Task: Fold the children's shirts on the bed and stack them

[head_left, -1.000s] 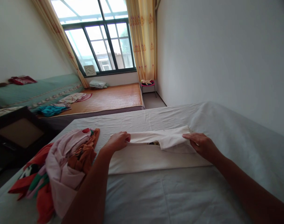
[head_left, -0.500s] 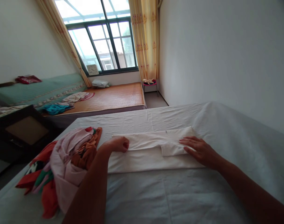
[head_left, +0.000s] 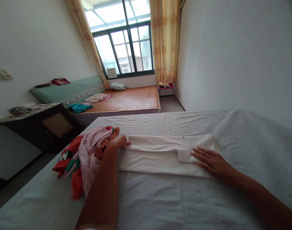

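Note:
A white T-shirt (head_left: 150,161) lies partly folded in a long strip, one sleeve turned inward and a small dark print near its far edge. My left hand (head_left: 120,141) is closed at the shirt's left end, thumb and fingers pinching its edge. Over on the right, my right hand (head_left: 209,161) rests flat on the sleeve and folded cloth, fingers stretched out. Close beside my left forearm is a heap of clothes (head_left: 89,150) in pink, orange, red and green, partly hidden by that arm.
A pale sheet (head_left: 148,198) covers the bed under the shirt. Beyond it stands another bed with a brown mat (head_left: 136,99). A dark cabinet (head_left: 57,126) is at the left, a small stool (head_left: 166,87) by the curtain, and a white wall (head_left: 237,57) along the right.
My left hand has moved left from on top of the shirt to its left end. My right hand stays flat on the sleeve side. The view has shifted leftward.

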A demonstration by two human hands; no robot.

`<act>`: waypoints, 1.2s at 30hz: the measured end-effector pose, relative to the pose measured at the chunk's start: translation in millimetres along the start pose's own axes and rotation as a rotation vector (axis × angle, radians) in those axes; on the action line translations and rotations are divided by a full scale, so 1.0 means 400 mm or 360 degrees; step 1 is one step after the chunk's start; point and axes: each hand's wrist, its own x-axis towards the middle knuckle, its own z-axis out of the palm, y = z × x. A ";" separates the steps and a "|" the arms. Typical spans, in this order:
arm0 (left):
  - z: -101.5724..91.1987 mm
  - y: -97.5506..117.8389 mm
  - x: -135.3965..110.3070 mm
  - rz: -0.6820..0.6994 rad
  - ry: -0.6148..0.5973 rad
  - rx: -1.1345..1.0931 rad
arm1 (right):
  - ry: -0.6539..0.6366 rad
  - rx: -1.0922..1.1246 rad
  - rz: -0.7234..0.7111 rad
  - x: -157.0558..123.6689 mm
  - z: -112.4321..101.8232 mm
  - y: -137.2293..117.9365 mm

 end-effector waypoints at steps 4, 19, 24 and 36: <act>0.019 0.004 0.000 -0.0111 -0.0309 -0.0381 | -0.0011 -0.0026 -0.0019 0.001 0.003 -0.001; -0.046 0.104 -0.043 0.0293 -0.0054 -0.0291 | 0.0130 0.0060 -0.0077 -0.001 -0.012 -0.006; -0.035 0.243 -0.068 0.0618 0.0195 -0.0150 | 0.0188 0.0145 -0.0122 -0.001 -0.031 0.000; 0.100 0.435 -0.067 0.0591 -0.0170 -0.0722 | 0.0316 0.0265 -0.0098 -0.006 -0.053 0.007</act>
